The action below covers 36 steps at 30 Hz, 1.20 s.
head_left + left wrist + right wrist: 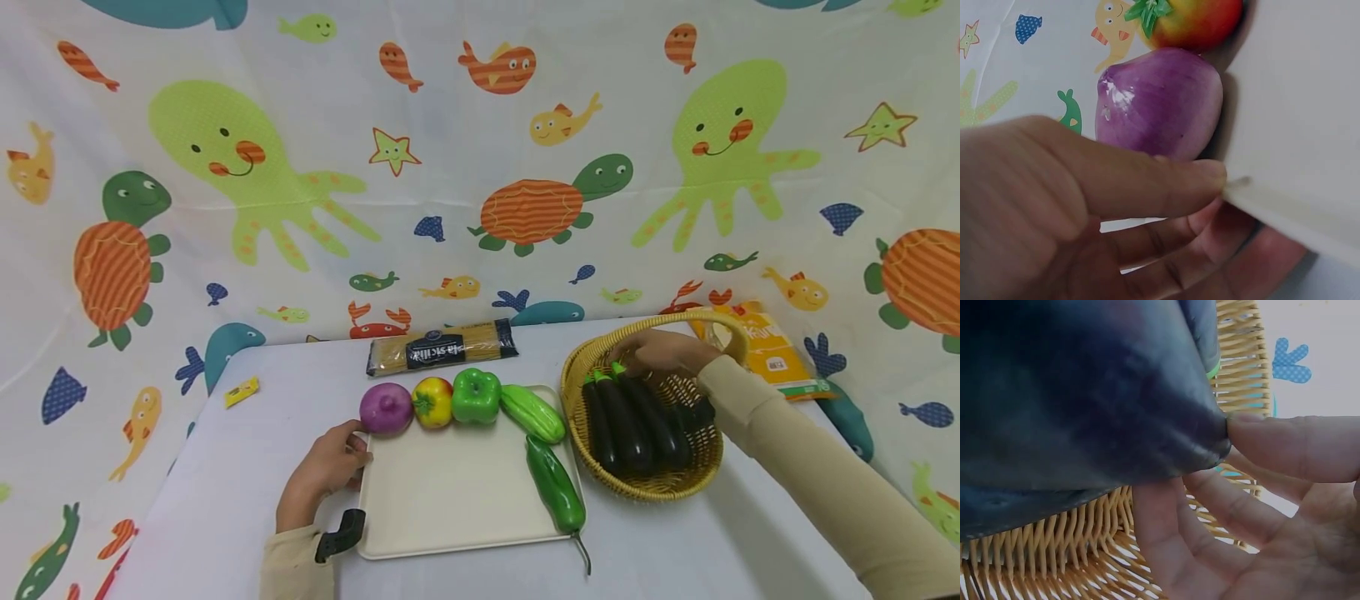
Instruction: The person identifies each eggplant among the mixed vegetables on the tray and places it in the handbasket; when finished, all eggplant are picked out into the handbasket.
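Note:
My left hand [326,467] pinches the upper left corner of a cream tray [465,492], thumb on top and fingers beneath, close to a purple onion [1160,103]. Beside the onion sit a yellow-red round fruit or vegetable with a leafy top [432,403] and a green bell pepper [476,397]. A ridged green vegetable [533,413] and a long green chili pepper [555,485] lie along the tray's right side. Inside a wicker basket [660,493], my right hand [656,352] grips the end of an eggplant [1116,406] among several dark eggplants [630,421].
A pack of spaghetti [442,347] lies behind the tray. An orange bag [772,350] lies behind the basket, whose arched handle [675,318] stands over my right hand and wrist. A small yellow packet [242,392] lies far left. A patterned curtain [450,167] hangs behind the table.

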### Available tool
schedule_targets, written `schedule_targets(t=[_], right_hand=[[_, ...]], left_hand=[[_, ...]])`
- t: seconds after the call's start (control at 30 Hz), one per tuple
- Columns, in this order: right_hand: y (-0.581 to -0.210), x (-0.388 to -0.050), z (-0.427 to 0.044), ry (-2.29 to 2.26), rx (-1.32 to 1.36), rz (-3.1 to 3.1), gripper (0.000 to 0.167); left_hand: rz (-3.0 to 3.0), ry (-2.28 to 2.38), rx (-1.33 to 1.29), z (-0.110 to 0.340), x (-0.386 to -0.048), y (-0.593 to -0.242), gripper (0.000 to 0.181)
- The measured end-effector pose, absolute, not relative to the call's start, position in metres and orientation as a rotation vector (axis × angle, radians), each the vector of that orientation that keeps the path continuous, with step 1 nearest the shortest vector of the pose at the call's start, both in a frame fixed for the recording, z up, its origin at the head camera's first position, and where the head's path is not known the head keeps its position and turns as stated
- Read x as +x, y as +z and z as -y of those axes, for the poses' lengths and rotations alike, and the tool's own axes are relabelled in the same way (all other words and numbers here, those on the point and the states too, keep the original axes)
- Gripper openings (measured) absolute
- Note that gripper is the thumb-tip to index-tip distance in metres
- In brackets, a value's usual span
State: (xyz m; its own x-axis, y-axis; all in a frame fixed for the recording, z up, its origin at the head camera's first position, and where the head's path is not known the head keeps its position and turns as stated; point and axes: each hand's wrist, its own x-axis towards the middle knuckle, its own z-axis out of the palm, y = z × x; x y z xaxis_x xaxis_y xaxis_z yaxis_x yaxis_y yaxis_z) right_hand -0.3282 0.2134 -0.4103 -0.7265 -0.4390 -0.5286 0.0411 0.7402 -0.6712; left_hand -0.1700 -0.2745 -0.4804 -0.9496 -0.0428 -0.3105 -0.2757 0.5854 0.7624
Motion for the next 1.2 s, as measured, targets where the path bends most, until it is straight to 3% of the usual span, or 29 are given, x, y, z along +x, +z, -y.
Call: schedule_targets(t=[0.93, 1.2], right_hand=[[-0.406, -0.329, -0.214, -0.762, -0.522, -2.330, 0.031], [-0.392, -0.303, -0.215, -0.620, -0.651, -2.512, 0.035]], left_hand=[[-2.561, 1.270, -0.250, 0.277, -0.178, -0.482, 0.043], [-2.563, 1.254, -0.253, 0.278, -0.177, -0.484, 0.044]])
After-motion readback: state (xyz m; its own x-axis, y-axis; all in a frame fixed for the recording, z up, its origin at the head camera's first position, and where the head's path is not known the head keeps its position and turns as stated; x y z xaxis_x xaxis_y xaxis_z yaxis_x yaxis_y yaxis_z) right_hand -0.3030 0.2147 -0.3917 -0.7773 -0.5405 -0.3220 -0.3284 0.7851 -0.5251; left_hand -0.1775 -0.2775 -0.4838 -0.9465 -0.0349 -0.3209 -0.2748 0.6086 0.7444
